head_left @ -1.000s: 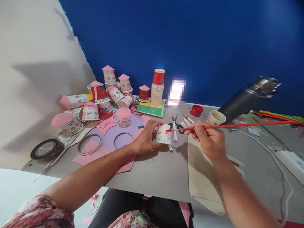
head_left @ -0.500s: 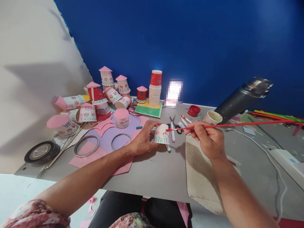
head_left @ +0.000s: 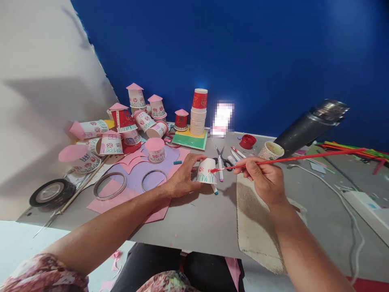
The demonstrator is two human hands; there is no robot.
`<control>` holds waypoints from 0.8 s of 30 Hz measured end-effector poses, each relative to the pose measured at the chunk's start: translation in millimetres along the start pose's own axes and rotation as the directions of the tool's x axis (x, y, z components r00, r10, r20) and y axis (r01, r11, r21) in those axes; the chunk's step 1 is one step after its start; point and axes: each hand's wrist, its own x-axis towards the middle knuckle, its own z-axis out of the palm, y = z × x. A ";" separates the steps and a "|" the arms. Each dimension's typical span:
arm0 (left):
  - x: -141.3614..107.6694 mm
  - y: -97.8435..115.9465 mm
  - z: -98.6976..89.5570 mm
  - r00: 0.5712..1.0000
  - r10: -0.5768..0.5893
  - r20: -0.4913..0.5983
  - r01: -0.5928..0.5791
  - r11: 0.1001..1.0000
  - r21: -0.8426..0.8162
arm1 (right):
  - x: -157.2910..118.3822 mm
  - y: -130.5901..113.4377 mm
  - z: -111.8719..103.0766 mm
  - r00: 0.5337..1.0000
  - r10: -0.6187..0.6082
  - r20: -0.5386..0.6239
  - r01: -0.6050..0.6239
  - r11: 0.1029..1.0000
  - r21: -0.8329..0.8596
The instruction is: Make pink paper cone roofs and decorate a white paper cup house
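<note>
My left hand (head_left: 184, 178) grips an upside-down white paper cup (head_left: 206, 172) from its left side, just above the table. Green grass strokes run along the cup's lower rim, with red flower marks above them. Between the fingers of my right hand (head_left: 263, 178) is a long red paintbrush (head_left: 304, 157). Its red-loaded bristles meet the cup's right side at a flower mark. Behind the brush lie open scissors (head_left: 221, 154) and a capped marker (head_left: 221, 170). A teal-tipped marker (head_left: 215, 189) is partly hidden by the cup.
Decorated cups with pink paper roofs (head_left: 154, 145) crowd the left. A cup stack (head_left: 198, 117), a red paint pot (head_left: 247, 141), a patterned paper cup (head_left: 271, 151) and a dark flask (head_left: 306, 127) stand at the back. A beige cloth (head_left: 255, 223) hangs over the front edge.
The brush tip has moved slightly down and left on the cup's side, and the handle's far end has dropped a little. My left hand keeps its hold on the cup.
</note>
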 end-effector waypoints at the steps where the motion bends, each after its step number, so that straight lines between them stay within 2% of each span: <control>1: 0.0 -0.1 0.0 1.000 0.000 0.000 0.000 1.000 0.000 | 0.1 0.0 -0.1 1.000 0.003 0.005 -0.003 1.000 0.001; 7: 0.1 2.1 -0.2 1.000 0.009 0.002 -0.009 1.000 0.018 | 0.7 2.8 0.5 0.999 -0.015 -0.045 0.017 0.999 0.029; 24: 0.3 1.7 0.2 1.000 0.019 0.007 -0.019 1.000 0.016 | -1.1 3.8 3.8 1.000 0.017 -0.011 -0.016 1.000 0.026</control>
